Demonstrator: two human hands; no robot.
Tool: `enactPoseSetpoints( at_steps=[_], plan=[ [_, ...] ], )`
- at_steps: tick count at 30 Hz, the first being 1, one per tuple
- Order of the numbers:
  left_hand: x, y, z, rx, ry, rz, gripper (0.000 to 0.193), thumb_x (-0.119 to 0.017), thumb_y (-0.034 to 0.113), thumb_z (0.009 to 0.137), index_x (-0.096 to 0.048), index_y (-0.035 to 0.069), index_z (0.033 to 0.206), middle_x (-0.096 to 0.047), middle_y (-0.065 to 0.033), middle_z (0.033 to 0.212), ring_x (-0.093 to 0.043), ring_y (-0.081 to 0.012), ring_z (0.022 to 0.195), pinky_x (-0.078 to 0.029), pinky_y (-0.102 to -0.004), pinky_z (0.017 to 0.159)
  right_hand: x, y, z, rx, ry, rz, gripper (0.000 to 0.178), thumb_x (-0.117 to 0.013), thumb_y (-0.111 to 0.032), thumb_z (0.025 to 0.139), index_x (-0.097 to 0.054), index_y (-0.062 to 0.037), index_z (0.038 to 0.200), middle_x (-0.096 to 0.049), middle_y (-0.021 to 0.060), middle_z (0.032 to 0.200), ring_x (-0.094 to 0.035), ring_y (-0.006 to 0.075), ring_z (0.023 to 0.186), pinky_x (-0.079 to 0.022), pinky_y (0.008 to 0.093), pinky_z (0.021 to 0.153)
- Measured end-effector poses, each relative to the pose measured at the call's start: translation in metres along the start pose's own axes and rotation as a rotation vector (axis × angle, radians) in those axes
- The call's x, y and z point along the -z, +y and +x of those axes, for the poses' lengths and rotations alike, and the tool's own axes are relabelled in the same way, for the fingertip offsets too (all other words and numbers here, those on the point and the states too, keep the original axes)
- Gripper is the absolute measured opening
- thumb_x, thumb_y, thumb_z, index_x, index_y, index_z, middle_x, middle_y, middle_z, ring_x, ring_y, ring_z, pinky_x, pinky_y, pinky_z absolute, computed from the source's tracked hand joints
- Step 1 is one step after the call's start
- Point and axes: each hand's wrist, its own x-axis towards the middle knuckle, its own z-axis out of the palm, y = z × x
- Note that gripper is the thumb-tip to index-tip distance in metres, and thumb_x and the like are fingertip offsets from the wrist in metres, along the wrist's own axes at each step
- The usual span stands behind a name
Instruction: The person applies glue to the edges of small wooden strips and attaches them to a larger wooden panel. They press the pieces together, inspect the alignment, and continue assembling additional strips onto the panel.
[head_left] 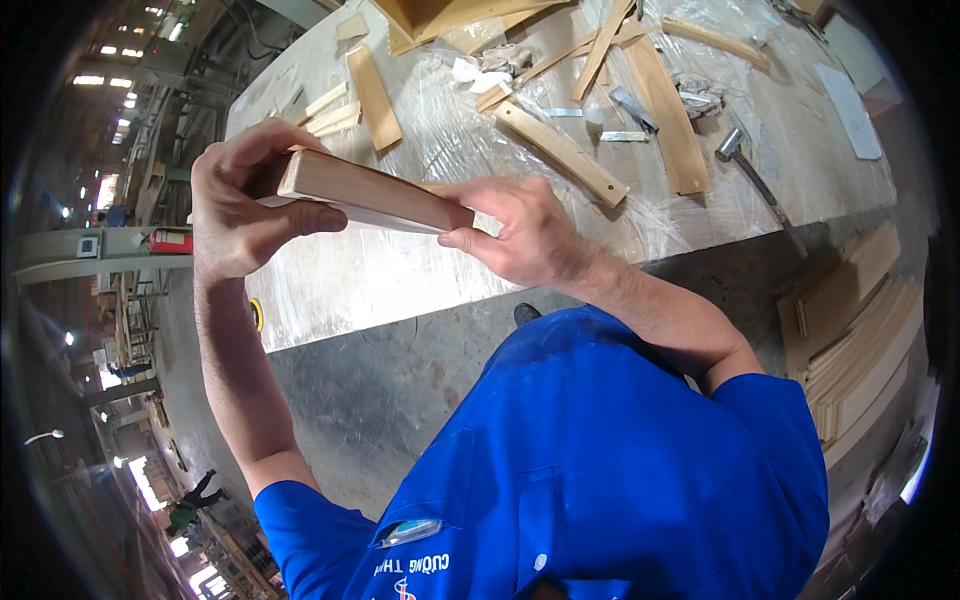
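Both of my hands hold a pale wooden block [375, 192] up above the near left part of the worktable. My left hand [245, 195] is wrapped round its left end, thumb along the lower side and fingers over the top. At the right end, my right hand [525, 225] pinches the wood between thumb and fingers. The block is tilted, its left end nearer the camera. Behind it on the table lie a flat wooden slat [373, 100] and a wooden bar with holes near its ends [560, 152].
A plastic-covered worktable [380, 285] spans the view ahead. On it lie a hammer [745, 170], a long board [665, 115], crumpled plastic [697, 97] and a wooden box [430, 25]. Stacked boards [865, 345] stand at the right. A person [190, 512] is far off at lower left.
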Motion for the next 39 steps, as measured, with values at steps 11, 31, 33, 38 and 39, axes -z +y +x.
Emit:
enactPoseSetpoints(
  at_steps=[11, 31, 33, 38, 39],
  plan=[
    [0.015, 0.001, 0.007, -0.044, -0.031, -0.007, 0.057, -0.104, 0.003, 0.061, -0.075, -0.005, 0.110, -0.077, -0.0063, 0.096, -0.073, -0.0130, 0.093, -0.058, -0.0298, 0.087, -0.001, -0.013, 0.007, -0.032, 0.007, -0.033, 0.032, -0.086, -0.013, 0.089, -0.075, 0.0047, 0.114, -0.079, 0.0201, 0.092, -0.080, 0.0285, 0.080, -0.062, 0.0380, 0.069],
    [0.022, 0.016, -0.033, -0.129, 0.213, 0.110, 0.063, -0.108, 0.028, 0.062, -0.076, -0.003, 0.106, -0.081, -0.0086, 0.096, -0.074, -0.0133, 0.087, -0.058, -0.0261, 0.078, -0.008, -0.016, 0.007, -0.106, 0.002, 0.035, 0.045, -0.090, -0.009, 0.086, -0.072, -0.0007, 0.127, -0.079, 0.0165, 0.120, -0.079, 0.0264, 0.110, -0.063, 0.0357, 0.093],
    [0.028, 0.015, -0.044, -0.179, 0.251, 0.150, 0.063, -0.108, 0.030, 0.063, -0.076, -0.003, 0.107, -0.081, -0.0096, 0.098, -0.075, -0.0135, 0.087, -0.058, -0.0261, 0.079, -0.012, -0.018, 0.011, -0.064, 0.019, 0.025, 0.044, -0.091, -0.009, 0.085, -0.072, -0.0015, 0.124, -0.079, 0.0163, 0.119, -0.079, 0.0265, 0.111, -0.063, 0.0357, 0.093],
    [0.029, 0.018, -0.055, -0.198, 0.320, 0.119, 0.068, -0.108, 0.036, 0.060, -0.077, -0.002, 0.106, -0.081, -0.0096, 0.097, -0.074, -0.0128, 0.089, -0.057, -0.0256, 0.079, -0.020, -0.020, 0.015, 0.035, 0.066, 0.022, 0.043, -0.092, -0.008, 0.084, -0.072, -0.0016, 0.122, -0.079, 0.0164, 0.120, -0.079, 0.0277, 0.110, -0.064, 0.0369, 0.094],
    [0.029, 0.017, -0.055, -0.198, 0.313, 0.130, 0.068, -0.108, 0.035, 0.060, -0.077, -0.002, 0.106, -0.081, -0.0095, 0.097, -0.074, -0.0129, 0.089, -0.057, -0.0256, 0.079, -0.020, -0.020, 0.014, 0.035, 0.070, 0.029, 0.043, -0.092, -0.008, 0.084, -0.072, -0.0015, 0.122, -0.079, 0.0166, 0.119, -0.079, 0.0282, 0.110, -0.064, 0.0374, 0.094]
  ],
)
